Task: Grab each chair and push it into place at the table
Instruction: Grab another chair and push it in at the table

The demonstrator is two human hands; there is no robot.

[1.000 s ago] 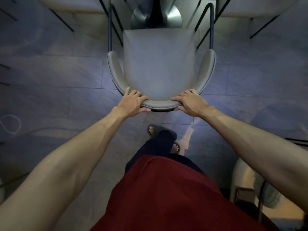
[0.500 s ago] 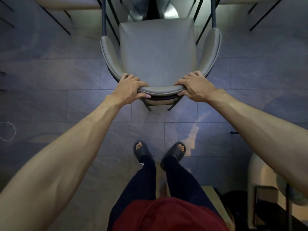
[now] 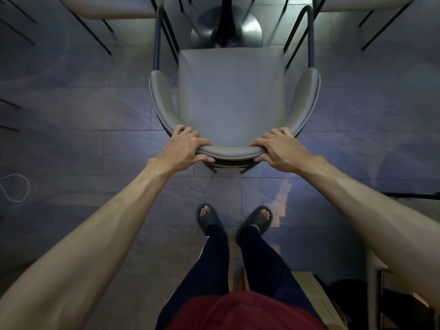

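A grey padded chair (image 3: 232, 96) with a curved backrest and dark metal legs stands right in front of me, seen from above. My left hand (image 3: 187, 148) grips the left part of the backrest's top edge. On the right part of that edge my right hand (image 3: 279, 150) is closed the same way. The chair's front faces the round metal base of the table (image 3: 250, 32), which shows just beyond the seat. The tabletop itself is not visible.
Two more pale chairs stand at the top, one on the left (image 3: 107, 8) and one on the right (image 3: 362, 3), with thin dark legs. A white cord loop (image 3: 16, 186) lies on the tiled floor at left. Furniture (image 3: 385, 294) crowds the lower right. My sandalled feet (image 3: 234, 217) stand behind the chair.
I stepped up behind the chair, both feet now together, and the chair travelled toward the table base. Both hands kept their grip on the backrest.
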